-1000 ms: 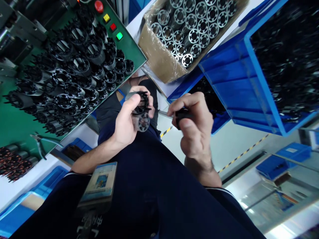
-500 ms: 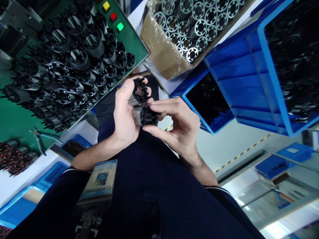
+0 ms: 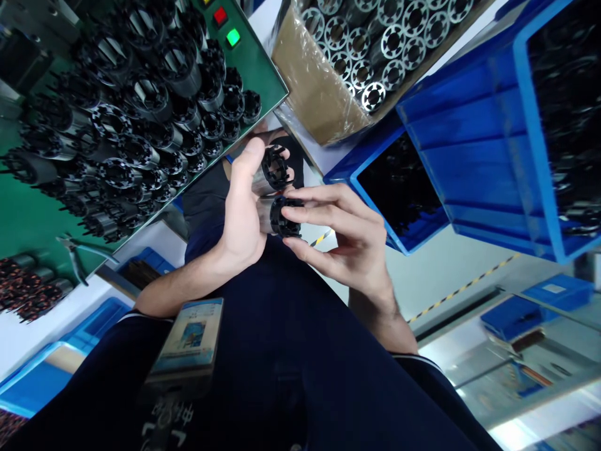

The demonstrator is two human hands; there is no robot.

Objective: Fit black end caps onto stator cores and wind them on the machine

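My left hand point(image 3: 240, 216) is wrapped round two metal stator cores side by side in front of my body. The upper stator core point(image 3: 263, 181) has a black slotted plastic ring at its open end, facing right. On the lower stator core point(image 3: 265, 216) sits a similar black plastic end ring point(image 3: 279, 220). My right hand point(image 3: 354, 241) has its thumb and fingertips closed on that lower ring from the right. Whether the ring is fully seated on the core cannot be made out.
Many stator cores with black ends stand on a green bench point(image 3: 260, 75) at left, near pliers point(image 3: 77, 254) and lit buttons point(image 3: 233, 37). A cardboard box point(image 3: 303, 94) holds bare cores. Blue bins point(image 3: 469, 156) with black parts stand at right.
Both hands and the two cores have shifted slightly right in view. The right fingers have changed their placement on the lower ring, which appears pressed closer to the core.
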